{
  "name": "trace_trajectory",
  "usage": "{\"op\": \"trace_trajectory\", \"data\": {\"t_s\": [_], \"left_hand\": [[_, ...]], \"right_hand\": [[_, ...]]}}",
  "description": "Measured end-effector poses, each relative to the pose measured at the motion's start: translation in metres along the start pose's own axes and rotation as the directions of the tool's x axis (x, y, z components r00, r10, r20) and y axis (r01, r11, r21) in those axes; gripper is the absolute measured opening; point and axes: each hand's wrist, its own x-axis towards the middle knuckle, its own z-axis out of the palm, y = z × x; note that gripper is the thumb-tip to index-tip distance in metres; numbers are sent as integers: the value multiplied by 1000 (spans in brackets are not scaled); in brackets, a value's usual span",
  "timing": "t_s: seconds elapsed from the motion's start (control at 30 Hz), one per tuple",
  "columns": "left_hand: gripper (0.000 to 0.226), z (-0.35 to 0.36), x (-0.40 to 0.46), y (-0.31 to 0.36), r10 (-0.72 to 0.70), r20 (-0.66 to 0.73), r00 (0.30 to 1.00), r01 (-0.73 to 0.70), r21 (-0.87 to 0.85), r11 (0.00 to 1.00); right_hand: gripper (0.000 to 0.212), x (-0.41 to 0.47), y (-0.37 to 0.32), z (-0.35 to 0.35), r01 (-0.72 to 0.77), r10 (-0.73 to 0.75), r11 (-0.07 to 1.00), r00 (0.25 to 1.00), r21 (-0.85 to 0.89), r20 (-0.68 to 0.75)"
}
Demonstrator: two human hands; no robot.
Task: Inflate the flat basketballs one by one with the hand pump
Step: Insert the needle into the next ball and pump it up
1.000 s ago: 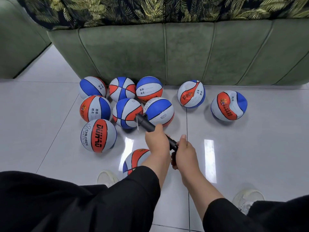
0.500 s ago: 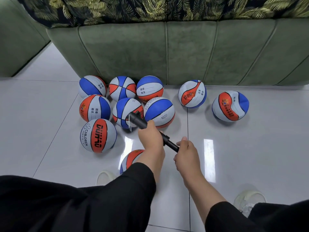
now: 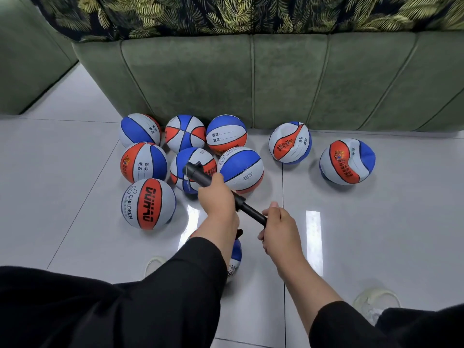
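The left hand (image 3: 218, 197) grips the barrel of the pump (image 3: 200, 175), fingers wrapped round it. The right hand (image 3: 280, 226) grips the handle end, closed on it. Between the two hands a length of thin rod (image 3: 251, 212) shows. A second ago the hands were almost touching and the rod was nearly hidden; now they stand apart, so the handle has been drawn out. That reads as the pull half of a pumping stroke, with the push likely to follow.

A hose or needle seems to hang from the pump's far end, too thin to make out. Below the left forearm, a ball (image 3: 236, 257) lies mostly hidden by the sleeve; it is probably the one being filled, though I cannot see the link.

Beyond the pump, seven balls (image 3: 148, 204) cluster on the tiled floor (image 3: 376, 222), looking round. Two more to the right, one dented ball (image 3: 290, 143) and another (image 3: 347, 162), look slack and probably still need air. A green sofa (image 3: 276, 79) stands behind them.
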Motion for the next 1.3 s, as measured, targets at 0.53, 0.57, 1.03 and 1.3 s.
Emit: {"op": "trace_trajectory", "data": {"t_s": [0.53,0.57,1.03,1.3], "left_hand": [[15,3,-22,-16,33,54,998,-36,46,998],[16,4,-20,-11,25,46,999,-27,34,999],[25,1,-29,-25,56,20,998,-57,16,998],[20,0,-23,-13,54,19,998,-55,51,997]], "right_hand": [[43,5,-6,4,27,-23,996,999,-85,44],[41,6,-5,2,23,-20,997,999,-71,39],[45,4,-8,1,31,-25,990,999,-136,42],[38,4,2,-4,-24,26,998,999,-61,43]]}}
